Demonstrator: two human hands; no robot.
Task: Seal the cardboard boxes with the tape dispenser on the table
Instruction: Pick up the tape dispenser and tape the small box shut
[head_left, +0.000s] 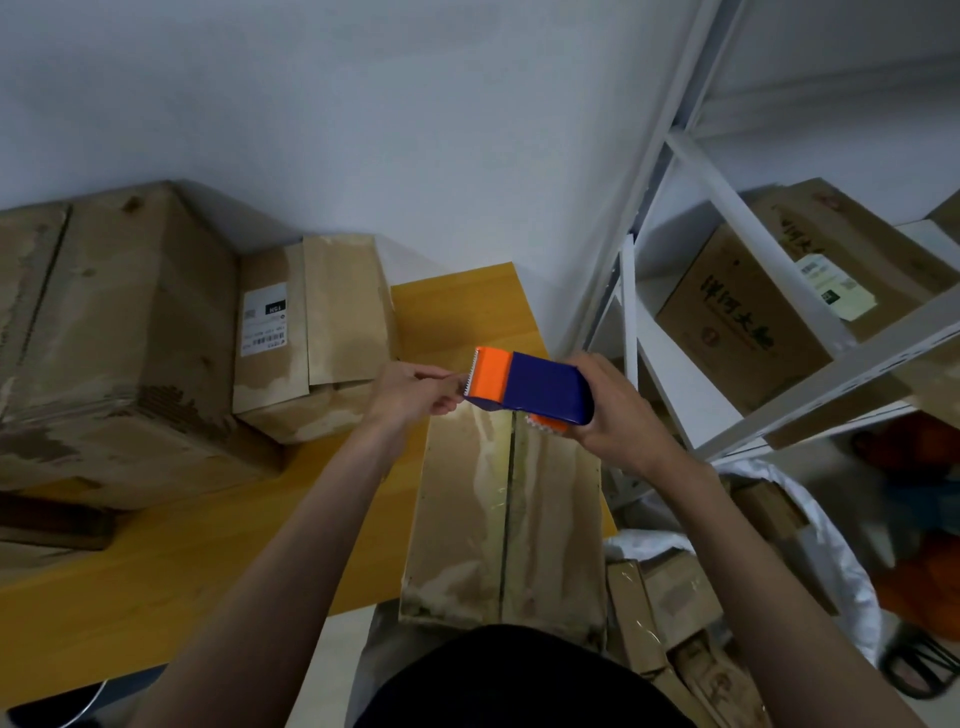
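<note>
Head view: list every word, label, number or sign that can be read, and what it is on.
"洋河大曲": large green characters on the side of the shelf box.
Pale sticker on that box: barcode and small print, too blurred to read.
White shipping label on the small box on the table: barcodes and digits, too small to read.
Tape dispenser: no text visible.

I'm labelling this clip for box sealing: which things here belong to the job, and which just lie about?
Job: blue and orange tape dispenser, held by right hand, left hand at its toothed end; long cardboard box; labelled cardboard box.
Lying about: white metal shelf; printed carton.
</note>
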